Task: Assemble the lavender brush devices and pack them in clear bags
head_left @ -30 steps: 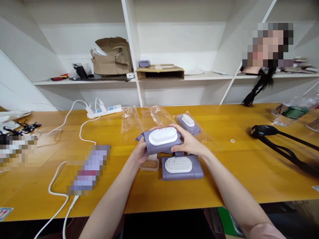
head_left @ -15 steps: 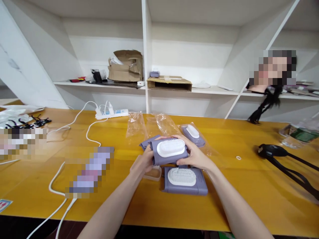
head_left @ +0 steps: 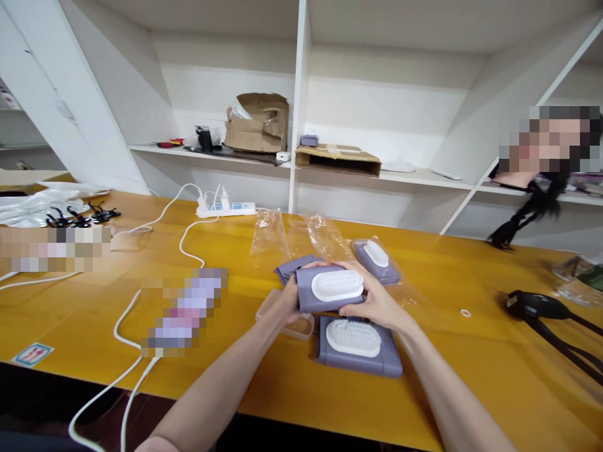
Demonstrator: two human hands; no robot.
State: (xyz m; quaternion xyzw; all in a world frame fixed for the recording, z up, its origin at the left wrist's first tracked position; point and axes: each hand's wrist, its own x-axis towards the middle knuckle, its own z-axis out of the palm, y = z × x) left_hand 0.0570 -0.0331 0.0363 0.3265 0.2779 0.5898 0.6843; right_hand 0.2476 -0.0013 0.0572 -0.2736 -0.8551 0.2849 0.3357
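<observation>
Both hands grip a lavender pad with a white bristle brush [head_left: 330, 289] on its top. My left hand [head_left: 287, 300] holds its near left end, and my right hand [head_left: 370, 301] holds its right side. Just below them, a second white brush on a lavender pad [head_left: 353, 342] lies on the table. A third [head_left: 375, 257] rests on clear plastic wrap further back. A lavender piece [head_left: 293, 269] shows behind my left hand, partly hidden. A clear plastic tray [head_left: 301, 328] lies under my left wrist.
Clear plastic bags [head_left: 268, 232] lie behind the hands. A white power strip [head_left: 226, 209] and white cables [head_left: 155, 358] run across the wooden table [head_left: 471, 358]. A black strap [head_left: 532, 305] lies at right. White shelves hold cardboard boxes [head_left: 338, 161]. A person [head_left: 549, 141] stands at upper right.
The whole view has shifted and tilted as my head moved. Both hands still hold the same brush, which sits at about the same place relative to the brush on the table.
</observation>
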